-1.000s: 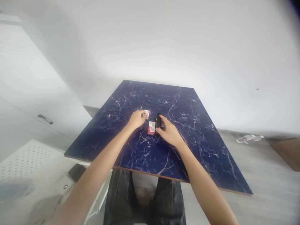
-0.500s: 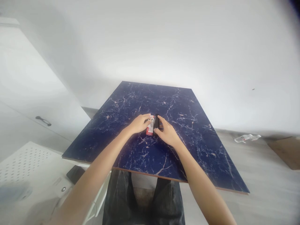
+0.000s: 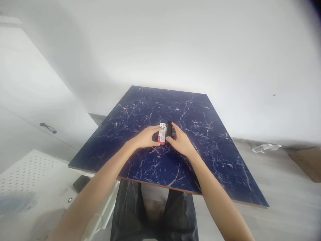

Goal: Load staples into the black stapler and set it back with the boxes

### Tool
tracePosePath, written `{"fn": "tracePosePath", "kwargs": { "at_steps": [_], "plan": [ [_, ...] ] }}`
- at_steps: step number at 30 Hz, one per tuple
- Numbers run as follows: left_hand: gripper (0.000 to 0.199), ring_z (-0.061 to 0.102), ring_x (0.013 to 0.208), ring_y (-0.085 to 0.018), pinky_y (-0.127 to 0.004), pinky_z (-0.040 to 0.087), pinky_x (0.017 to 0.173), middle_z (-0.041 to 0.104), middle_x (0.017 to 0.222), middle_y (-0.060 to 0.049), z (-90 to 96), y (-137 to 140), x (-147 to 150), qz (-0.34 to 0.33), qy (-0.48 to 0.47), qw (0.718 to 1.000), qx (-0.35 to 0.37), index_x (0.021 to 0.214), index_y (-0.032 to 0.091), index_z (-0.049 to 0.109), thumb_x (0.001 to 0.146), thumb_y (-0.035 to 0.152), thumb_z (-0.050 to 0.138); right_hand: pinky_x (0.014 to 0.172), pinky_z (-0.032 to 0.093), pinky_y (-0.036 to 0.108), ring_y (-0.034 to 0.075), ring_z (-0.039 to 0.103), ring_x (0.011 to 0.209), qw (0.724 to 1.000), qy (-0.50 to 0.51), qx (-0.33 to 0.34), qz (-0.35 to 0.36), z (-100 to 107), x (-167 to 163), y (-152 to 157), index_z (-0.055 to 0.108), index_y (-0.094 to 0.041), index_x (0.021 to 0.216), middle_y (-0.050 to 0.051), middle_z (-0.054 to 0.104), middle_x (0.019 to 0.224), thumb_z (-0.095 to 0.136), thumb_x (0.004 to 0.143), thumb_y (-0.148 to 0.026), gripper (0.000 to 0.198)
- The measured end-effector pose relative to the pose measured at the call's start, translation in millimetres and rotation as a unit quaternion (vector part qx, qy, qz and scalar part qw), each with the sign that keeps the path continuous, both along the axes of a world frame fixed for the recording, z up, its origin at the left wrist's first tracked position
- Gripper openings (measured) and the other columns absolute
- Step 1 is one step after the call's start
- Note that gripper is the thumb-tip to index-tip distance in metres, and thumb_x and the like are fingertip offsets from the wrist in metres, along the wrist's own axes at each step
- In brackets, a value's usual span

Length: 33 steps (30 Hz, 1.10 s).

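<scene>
A small red-and-white printed box [image 3: 162, 134] lies near the middle of a dark blue marbled tabletop [image 3: 155, 170]. My left hand [image 3: 147, 136] grips it from the left, thumb at its near end and fingers at its far end. Right beside the box stands a narrow black object [image 3: 169, 129], shaped like a stapler, though its kind is not clear. My right hand [image 3: 180, 140] holds this from the right, index finger toward the far end and thumb toward the near end. Box and black object sit side by side, almost touching.
A pale wall rises behind the table. At left are a white cabinet with a dark handle [image 3: 48, 128] and a white perforated surface [image 3: 27, 170] with a dark flat item [image 3: 81, 183]. Clear plastic packaging [image 3: 266, 148] and a brown cardboard piece [image 3: 307, 162] lie on the right.
My left fingers have shifted from lying over the box's top to its two ends, so more of its printed face shows. My right hand stays on the black object.
</scene>
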<state>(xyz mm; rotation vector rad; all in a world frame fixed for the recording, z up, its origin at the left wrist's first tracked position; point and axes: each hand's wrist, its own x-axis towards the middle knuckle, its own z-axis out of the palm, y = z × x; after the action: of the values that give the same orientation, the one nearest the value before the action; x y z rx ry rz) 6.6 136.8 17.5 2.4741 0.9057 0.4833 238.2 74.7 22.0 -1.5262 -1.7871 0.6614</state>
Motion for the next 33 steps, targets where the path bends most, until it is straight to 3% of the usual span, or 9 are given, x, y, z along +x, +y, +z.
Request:
{"fn": "tracePosePath", "kwargs": {
  "at_steps": [8,12,15,18,22,27,29,33],
  "plan": [
    [0.078,0.055,0.137,-0.035,-0.052,0.040,0.115,0.058,0.150,-0.013,3.7,2,4,0.017,-0.006,1.000,0.008,0.145,0.026,0.057,0.075,0.041,0.087,0.112,0.048,0.057,0.035,0.064,0.126,0.998,-0.054,0.010,-0.033,-3,-10,-4,0.030,-0.024,0.163,0.016,0.050,0.154,0.063,0.086,-0.032,0.084],
    [0.072,0.059,0.129,-0.036,-0.050,0.046,0.108,0.068,0.136,-0.012,1.9,6,8,0.011,0.005,1.000,0.024,0.137,0.026,0.063,0.071,0.038,0.089,0.110,0.047,0.061,0.043,0.054,0.137,0.996,-0.078,0.017,-0.042,-2,-23,-10,0.025,-0.030,0.164,0.017,0.035,0.164,0.068,0.083,-0.038,0.093],
    [0.069,0.060,0.127,-0.036,-0.048,0.048,0.105,0.069,0.132,-0.013,0.2,8,14,0.009,0.014,0.999,0.037,0.136,0.023,0.063,0.072,0.036,0.087,0.113,0.043,0.062,0.048,0.045,0.144,0.993,-0.107,0.008,-0.039,-2,-29,-11,0.033,-0.030,0.161,0.017,0.018,0.169,0.071,0.081,-0.038,0.090],
    [0.069,0.062,0.123,-0.035,-0.046,0.050,0.102,0.070,0.130,-0.013,0.7,9,22,0.004,0.022,0.999,0.045,0.137,0.022,0.062,0.074,0.036,0.086,0.116,0.040,0.061,0.047,0.039,0.148,0.992,-0.124,0.006,-0.028,-2,-25,-10,0.047,-0.030,0.154,0.014,0.013,0.170,0.071,0.082,-0.034,0.076],
    [0.064,0.065,0.115,-0.034,-0.045,0.051,0.099,0.071,0.124,-0.013,1.1,10,46,-0.012,0.023,0.998,0.062,0.133,0.022,0.065,0.074,0.037,0.085,0.119,0.036,0.062,0.046,0.035,0.150,0.989,-0.143,0.008,-0.029,-1,-4,-11,0.054,-0.031,0.148,0.013,0.011,0.171,0.069,0.085,-0.033,0.065],
    [0.071,0.065,0.113,-0.036,-0.045,0.054,0.094,0.072,0.119,-0.015,-5.5,13,97,-0.009,0.018,0.998,0.063,0.134,0.019,0.065,0.072,0.044,0.087,0.119,0.035,0.063,0.046,0.036,0.151,0.985,-0.163,-0.014,-0.050,0,44,-13,0.053,-0.031,0.149,0.013,0.011,0.171,0.063,0.089,-0.037,0.061],
    [0.071,0.065,0.113,-0.035,-0.044,0.054,0.094,0.072,0.118,-0.016,-8.2,13,123,-0.017,0.011,0.998,0.064,0.134,0.017,0.064,0.073,0.047,0.086,0.119,0.035,0.063,0.045,0.036,0.151,0.984,-0.166,-0.015,-0.065,-1,67,-14,0.047,-0.031,0.154,0.014,0.013,0.171,0.061,0.090,-0.040,0.066],
    [0.061,0.065,0.112,-0.034,-0.044,0.052,0.098,0.072,0.120,-0.015,-12.8,9,179,-0.017,0.009,0.998,0.066,0.128,0.017,0.066,0.079,0.051,0.081,0.117,0.038,0.065,0.043,0.029,0.154,0.977,-0.167,-0.017,-0.133,-9,114,-14,0.018,-0.022,0.166,0.022,0.017,0.169,0.058,0.090,-0.047,0.089]
  ]
}}
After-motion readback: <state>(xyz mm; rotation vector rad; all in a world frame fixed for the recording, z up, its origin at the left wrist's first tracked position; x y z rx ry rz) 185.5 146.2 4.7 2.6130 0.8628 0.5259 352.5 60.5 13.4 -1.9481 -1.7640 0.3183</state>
